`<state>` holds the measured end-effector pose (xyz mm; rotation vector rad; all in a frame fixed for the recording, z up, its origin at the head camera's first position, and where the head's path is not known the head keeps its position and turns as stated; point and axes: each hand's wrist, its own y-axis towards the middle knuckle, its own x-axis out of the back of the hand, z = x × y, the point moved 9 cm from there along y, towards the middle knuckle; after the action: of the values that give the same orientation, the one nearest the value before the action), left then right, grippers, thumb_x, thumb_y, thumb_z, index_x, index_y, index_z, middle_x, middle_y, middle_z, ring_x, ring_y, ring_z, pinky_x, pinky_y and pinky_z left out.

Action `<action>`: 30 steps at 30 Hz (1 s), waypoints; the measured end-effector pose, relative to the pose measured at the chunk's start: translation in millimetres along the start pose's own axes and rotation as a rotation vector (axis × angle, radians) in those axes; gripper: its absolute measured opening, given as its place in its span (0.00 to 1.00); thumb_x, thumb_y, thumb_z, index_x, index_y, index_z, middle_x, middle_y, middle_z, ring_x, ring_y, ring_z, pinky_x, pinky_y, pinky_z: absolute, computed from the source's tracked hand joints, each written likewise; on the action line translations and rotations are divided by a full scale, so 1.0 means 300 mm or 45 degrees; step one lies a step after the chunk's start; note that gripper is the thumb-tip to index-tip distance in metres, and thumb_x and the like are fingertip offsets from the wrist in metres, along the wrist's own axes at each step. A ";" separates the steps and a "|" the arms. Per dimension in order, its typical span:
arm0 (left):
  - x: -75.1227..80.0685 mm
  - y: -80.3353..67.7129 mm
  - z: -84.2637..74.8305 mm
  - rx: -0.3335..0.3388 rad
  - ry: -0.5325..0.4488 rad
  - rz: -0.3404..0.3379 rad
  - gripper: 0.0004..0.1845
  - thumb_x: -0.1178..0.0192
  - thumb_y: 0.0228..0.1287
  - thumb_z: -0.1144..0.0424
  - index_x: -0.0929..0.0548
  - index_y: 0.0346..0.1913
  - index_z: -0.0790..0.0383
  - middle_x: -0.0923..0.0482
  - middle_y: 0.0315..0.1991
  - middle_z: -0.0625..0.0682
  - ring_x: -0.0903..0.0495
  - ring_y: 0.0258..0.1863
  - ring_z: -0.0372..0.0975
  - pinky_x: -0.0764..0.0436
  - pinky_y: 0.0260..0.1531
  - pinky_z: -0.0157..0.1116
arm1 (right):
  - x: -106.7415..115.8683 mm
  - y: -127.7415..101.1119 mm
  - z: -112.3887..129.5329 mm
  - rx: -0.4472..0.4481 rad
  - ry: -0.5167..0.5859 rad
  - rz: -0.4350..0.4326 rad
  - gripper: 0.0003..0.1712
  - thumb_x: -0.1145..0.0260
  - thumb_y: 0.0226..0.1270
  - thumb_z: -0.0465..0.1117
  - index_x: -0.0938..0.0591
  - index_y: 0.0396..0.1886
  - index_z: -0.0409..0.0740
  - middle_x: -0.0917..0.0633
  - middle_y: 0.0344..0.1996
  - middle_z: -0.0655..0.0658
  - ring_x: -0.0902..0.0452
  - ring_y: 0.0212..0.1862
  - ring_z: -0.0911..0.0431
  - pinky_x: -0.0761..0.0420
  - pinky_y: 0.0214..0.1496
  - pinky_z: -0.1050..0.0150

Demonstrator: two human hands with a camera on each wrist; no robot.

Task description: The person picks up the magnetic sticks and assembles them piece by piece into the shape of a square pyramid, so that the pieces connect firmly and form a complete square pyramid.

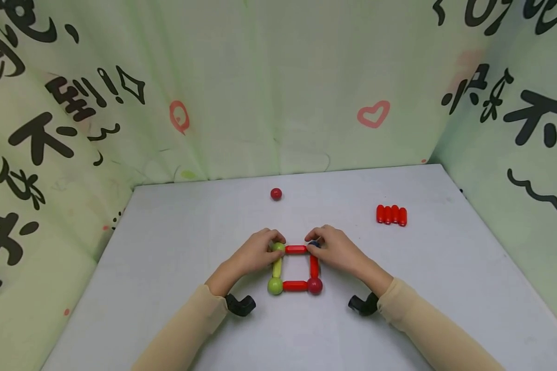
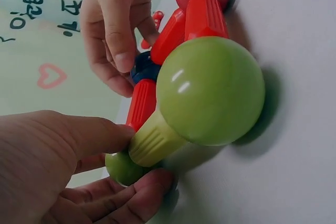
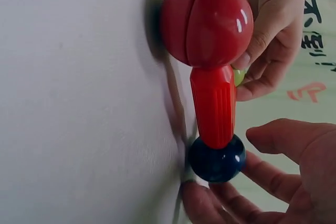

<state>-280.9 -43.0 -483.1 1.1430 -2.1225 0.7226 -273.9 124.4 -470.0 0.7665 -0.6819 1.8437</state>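
A square frame of rods and balls lies on the table between both hands. My left hand (image 1: 258, 250) pinches its far-left green ball (image 2: 122, 168) between thumb and fingers. At the far-right corner my right hand (image 1: 338, 249) has thumb and fingers curled round a dark blue ball (image 3: 217, 159); the right wrist view shows a small gap by the thumb. A yellow-green rod (image 1: 277, 267) forms the left side. Red rods make up the far side (image 1: 296, 249), right side (image 1: 314, 267) and near side (image 1: 295, 286). Near corners are a green ball (image 1: 275, 286) and a dark red ball (image 1: 314, 286).
A loose red ball (image 1: 276, 194) lies near the back edge of the white table (image 1: 204, 216). Several red rods (image 1: 392, 215) lie side by side at the back right. Pale green curtains (image 1: 269, 103) with black writing enclose the back and sides.
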 end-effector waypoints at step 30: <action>0.041 0.188 -0.047 -0.131 0.116 0.377 0.10 0.38 0.74 0.58 0.16 0.52 0.56 0.16 0.46 0.49 0.21 0.43 0.40 0.19 0.45 0.32 | 0.295 -0.034 -0.264 -0.211 -0.292 -0.366 0.21 0.39 0.75 0.40 0.20 0.59 0.30 0.21 0.56 0.25 0.20 0.52 0.34 0.18 0.54 0.40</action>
<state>-331.3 -12.7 -474.6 0.7356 -2.2473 0.7705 -308.3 237.0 -452.6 0.9229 -0.8139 1.4346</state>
